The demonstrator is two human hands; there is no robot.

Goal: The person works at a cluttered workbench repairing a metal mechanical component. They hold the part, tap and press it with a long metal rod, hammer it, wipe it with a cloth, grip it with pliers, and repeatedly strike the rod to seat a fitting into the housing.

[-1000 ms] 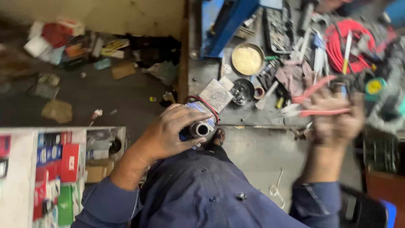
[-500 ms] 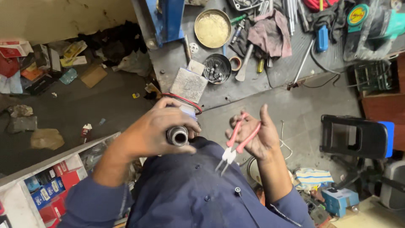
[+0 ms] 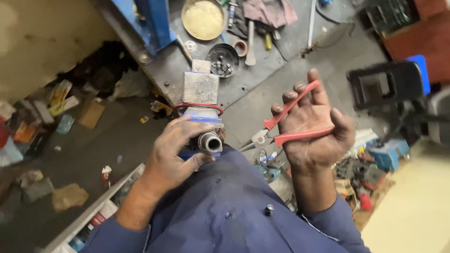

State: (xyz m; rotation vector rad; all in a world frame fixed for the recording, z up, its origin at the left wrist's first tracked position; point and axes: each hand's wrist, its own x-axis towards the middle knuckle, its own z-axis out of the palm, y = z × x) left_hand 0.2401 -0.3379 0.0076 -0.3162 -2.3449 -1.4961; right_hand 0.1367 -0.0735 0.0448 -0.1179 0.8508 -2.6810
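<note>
My left hand (image 3: 174, 152) grips a small blue motor-like part (image 3: 202, 125) with a red wire loop and a grey metal shaft end (image 3: 209, 142) that points up at the camera. My right hand (image 3: 313, 125) holds red-handled pliers (image 3: 286, 127), handles spread across the palm, with the metal jaws pointing left toward the shaft and a little apart from it. Both hands are held close above my lap, over a dark blue garment (image 3: 234, 211).
A grey workbench (image 3: 262, 89) ahead carries a round pan of yellowish stuff (image 3: 202, 18), a dark bowl of small metal parts (image 3: 221, 60), a tape roll (image 3: 240, 47), tools and a rag. A blue metal post (image 3: 154, 21) stands upper left. Litter lies on the floor at left, a black stool (image 3: 386, 84) stands at right.
My right hand has brought the pliers from the bench down to my lap and turned their jaws toward the shaft. The left hand keeps its hold. The camera view has shifted.
</note>
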